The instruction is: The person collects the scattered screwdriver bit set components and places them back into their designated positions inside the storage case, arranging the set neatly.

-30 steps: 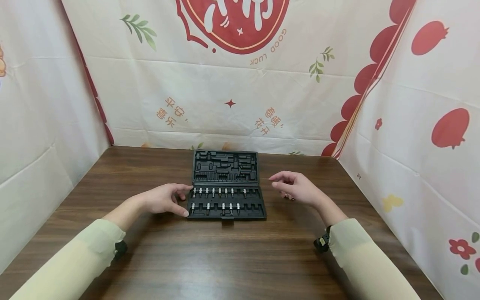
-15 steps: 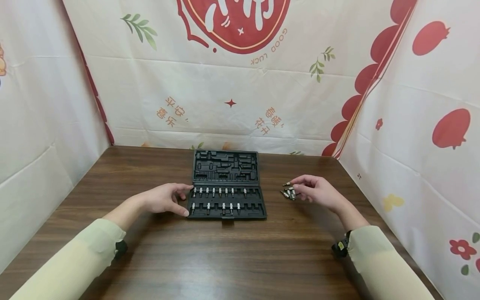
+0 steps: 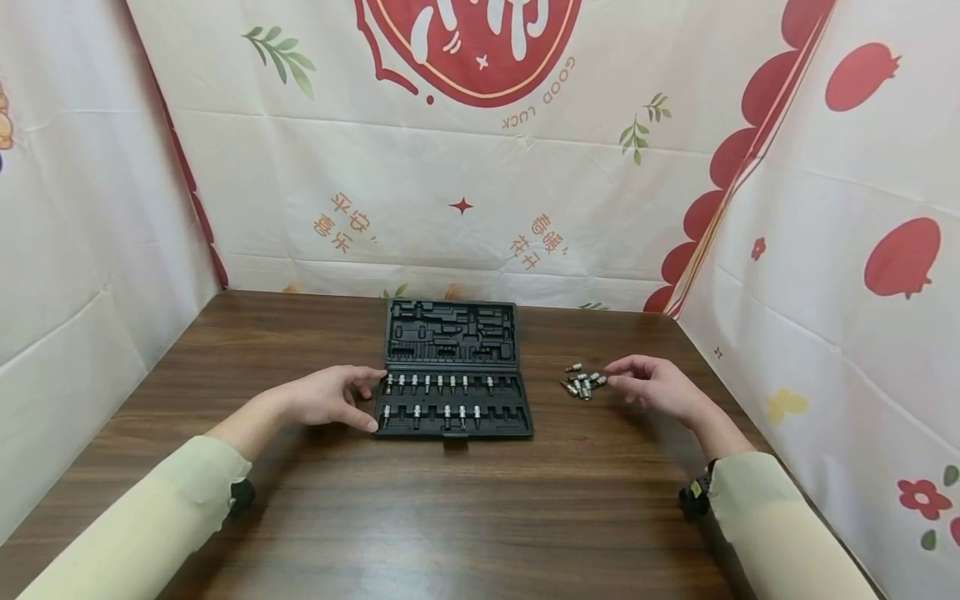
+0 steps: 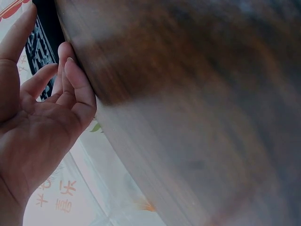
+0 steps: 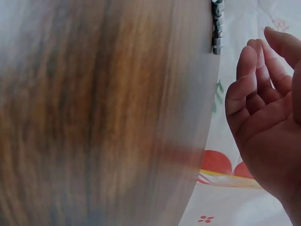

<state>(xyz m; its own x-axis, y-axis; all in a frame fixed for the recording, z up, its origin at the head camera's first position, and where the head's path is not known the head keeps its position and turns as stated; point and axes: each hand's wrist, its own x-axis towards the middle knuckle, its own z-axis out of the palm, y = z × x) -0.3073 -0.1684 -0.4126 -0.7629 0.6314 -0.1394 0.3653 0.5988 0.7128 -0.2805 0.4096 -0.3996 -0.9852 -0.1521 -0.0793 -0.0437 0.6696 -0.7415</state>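
Eight metal bits (image 3: pixel 440 383) in the far row of the black case (image 3: pixel 435 400), five more in the near row, with bare slots between and to the right in both. Past the halfway mark, to judge by the filled places, yet with a loose pile (image 3: pixel 581 385) left on the worktop (image 3: pixel 457 517), right of the case and too jumbled to count surely. One stray bit (image 3: pixel 573 367) just behind that pile. Lid (image 3: pixel 452 332) folded back towards the wall, not yet closed. At the case's left edge, the left hand (image 3: pixel 318 398): thumb at the near corner, index finger by the hinge, spread well apart. Just beside the pile, the right hand (image 3: pixel 660 390): fingers loosely bent, thumb clear of them in the wrist view, nothing visibly pinched; impossible to say whether touching the nearest bit. Remaining, apparently: loose bits unplaced, slots unfilled
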